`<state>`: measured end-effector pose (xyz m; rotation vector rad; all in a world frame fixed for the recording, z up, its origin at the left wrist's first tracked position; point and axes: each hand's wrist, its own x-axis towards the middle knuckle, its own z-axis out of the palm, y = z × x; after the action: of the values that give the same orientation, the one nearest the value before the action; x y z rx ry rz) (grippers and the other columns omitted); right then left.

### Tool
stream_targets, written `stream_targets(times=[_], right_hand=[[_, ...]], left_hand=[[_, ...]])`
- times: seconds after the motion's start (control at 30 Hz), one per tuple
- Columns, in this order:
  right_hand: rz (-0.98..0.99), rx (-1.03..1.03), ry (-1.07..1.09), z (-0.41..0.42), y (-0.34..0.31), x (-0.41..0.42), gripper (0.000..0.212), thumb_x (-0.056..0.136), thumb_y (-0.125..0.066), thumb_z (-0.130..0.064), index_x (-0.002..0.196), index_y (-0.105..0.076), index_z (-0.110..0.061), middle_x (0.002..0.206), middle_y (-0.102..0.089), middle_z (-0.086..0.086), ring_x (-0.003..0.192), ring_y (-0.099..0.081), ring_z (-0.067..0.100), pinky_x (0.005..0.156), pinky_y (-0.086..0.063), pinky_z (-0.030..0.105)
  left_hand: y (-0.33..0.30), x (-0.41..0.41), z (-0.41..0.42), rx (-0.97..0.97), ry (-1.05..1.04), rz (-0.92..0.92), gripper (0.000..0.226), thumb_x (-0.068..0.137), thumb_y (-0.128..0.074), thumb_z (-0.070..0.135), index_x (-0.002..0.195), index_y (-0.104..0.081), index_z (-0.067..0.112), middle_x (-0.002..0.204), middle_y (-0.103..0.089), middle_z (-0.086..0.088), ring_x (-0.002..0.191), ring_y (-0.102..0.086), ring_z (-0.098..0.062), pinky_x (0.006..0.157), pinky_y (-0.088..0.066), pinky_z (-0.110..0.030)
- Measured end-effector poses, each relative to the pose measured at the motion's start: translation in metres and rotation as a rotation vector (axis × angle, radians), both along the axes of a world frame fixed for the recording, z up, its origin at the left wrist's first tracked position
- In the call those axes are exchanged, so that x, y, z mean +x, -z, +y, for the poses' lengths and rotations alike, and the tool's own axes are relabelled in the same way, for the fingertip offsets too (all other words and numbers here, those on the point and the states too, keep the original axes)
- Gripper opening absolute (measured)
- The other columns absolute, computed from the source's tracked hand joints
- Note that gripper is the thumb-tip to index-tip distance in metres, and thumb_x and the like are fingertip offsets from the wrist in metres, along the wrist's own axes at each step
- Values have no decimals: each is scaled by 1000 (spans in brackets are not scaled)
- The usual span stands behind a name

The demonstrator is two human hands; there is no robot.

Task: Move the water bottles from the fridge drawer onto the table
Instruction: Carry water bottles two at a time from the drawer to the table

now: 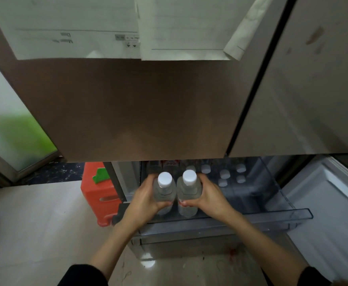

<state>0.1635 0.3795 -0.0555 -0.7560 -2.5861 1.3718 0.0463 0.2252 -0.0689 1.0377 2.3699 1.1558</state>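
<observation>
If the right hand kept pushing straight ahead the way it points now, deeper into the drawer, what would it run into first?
Probably the standing bottles behind it in the fridge drawer. The right hand already grips one water bottle, which would likely touch them first. Depth is hard to judge from this one view.

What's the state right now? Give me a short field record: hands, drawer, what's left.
left hand: holds left bottle upright
right hand: holds right bottle upright
bottles: side by side, white caps on, above the drawer's front
drawer: clear plastic, pulled open
left in drawer: several white-capped bottles, standing toward the back
table: not in view
</observation>
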Motion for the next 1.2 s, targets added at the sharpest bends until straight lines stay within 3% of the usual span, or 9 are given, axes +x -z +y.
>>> stream_targets(times=[0.23, 0.43, 0.53, 0.67, 0.73, 0.83, 0.9, 1.07, 1.2], right_hand=[[135, 117, 71, -17, -32, 23, 71, 59, -85, -26, 115, -42, -35, 113, -56, -10, 105, -53, 9, 87, -46, 27], [319, 141, 30, -34, -89, 45, 69, 59, -86, -28, 110, -42, -41, 107, -53, -24, 98, -51, -2, 77, -39, 10], [416, 97, 21, -41, -115, 54, 71, 57, -87, -27, 111, -43, -38, 111, -54, -16, 100, -52, -2, 81, -40, 11], [525, -128, -60, -59, -140, 72, 58, 61, -82, -28, 103, -45, -45, 109, -57, -15, 101, -57, 2, 81, -48, 21], [532, -253, -115, -72, -141, 82, 54, 60, -76, -36, 105, -46, -43, 103, -60, -18, 95, -60, -2, 73, -51, 16], [488, -378, -171, -96, -129, 100, 62, 60, -69, -39, 119, -50, -27, 101, -63, -13, 87, -66, 0, 66, -54, 15], [439, -424, -234, -117, -119, 111, 52, 70, -69, -31, 118, -51, -21, 97, -65, -9, 78, -68, -2, 61, -52, 13], [362, -416, -398, -171, -103, 123, 30, 77, -69, -24, 104, -57, -31, 97, -68, -8, 84, -68, 6, 64, -54, 16], [348, -359, -570, -237, -99, 125, 30, 75, -72, -28, 98, -57, -40, 95, -67, -16, 86, -67, 4, 73, -56, 20]], left_hand=[[-29, 13, -20, 139, 55, 135, 72, 63, -83, 26, 121, -41, 32, 122, -53, 11, 112, -51, -6, 94, -41, -21], [-91, 39, -44, 310, 4, 139, 68, 66, -81, 33, 108, -35, 60, 112, -52, 30, 105, -51, 12, 87, -45, -16], [-124, 58, -57, 416, -72, 105, 78, 56, -82, 38, 116, -34, 49, 110, -48, 33, 102, -50, 18, 82, -45, -8], [-146, 92, -79, 613, -242, 17, 78, 50, -74, 49, 118, -36, 37, 117, -53, 17, 108, -56, 0, 88, -48, -19], [-144, 116, -93, 665, -322, -18, 68, 54, -70, 51, 114, -40, 38, 118, -58, 7, 104, -61, -5, 84, -53, -24], [-130, 160, -116, 693, -451, -56, 48, 68, -64, 38, 112, -43, 35, 105, -57, 17, 87, -63, 10, 66, -52, -10], [-116, 183, -138, 706, -554, -119, 43, 79, -62, 27, 118, -44, 25, 100, -58, 16, 78, -63, 12, 59, -50, -8], [-96, 221, -202, 675, -777, -143, 32, 82, -62, 25, 110, -47, 27, 96, -64, 5, 72, -67, 4, 57, -51, -12], [-98, 249, -267, 683, -951, -72, 31, 82, -64, 22, 108, -47, 28, 90, -63, 12, 70, -65, 7, 59, -51, -11]])
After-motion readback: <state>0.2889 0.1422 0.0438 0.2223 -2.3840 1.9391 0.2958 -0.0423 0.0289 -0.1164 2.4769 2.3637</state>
